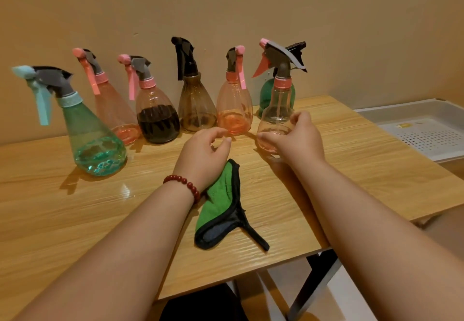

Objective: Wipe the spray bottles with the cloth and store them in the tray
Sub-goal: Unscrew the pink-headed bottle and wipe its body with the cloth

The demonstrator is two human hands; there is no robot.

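Right hand (pixel 298 140): fingers (pixel 268 136) wrapped round the lower belly of the clear pink bottle (pixel 276 104), thumb high on the near side. Firm hold. The bottle is upright, long axis vertical, nozzle and pink trigger pointing left. Its base is hidden behind the hand, so I can't tell if it's on the bench (pixel 75 207) or just lifted.

Left hand (pixel 203 155): fingers loosely curled, holding nothing, just left of that bottle.

Key relation: the cloth (pixel 221 207) lies on the bench right behind the left hand, on the person's side. Its far tip is under the heel of that hand; contact looks likely but isn't certain. Long axis runs roughly near-far, slightly diagonal. The left hand is clearly nearer, so I'd expect it to pull back and down for the cloth while the right steadies the bottle.

The tray (pixel 426 109) is white and perforated, off the bench's right end and well apart from the bottle. No bottle shows in it yet. 6 other bottles (pixel 195 104) stand along the wall.
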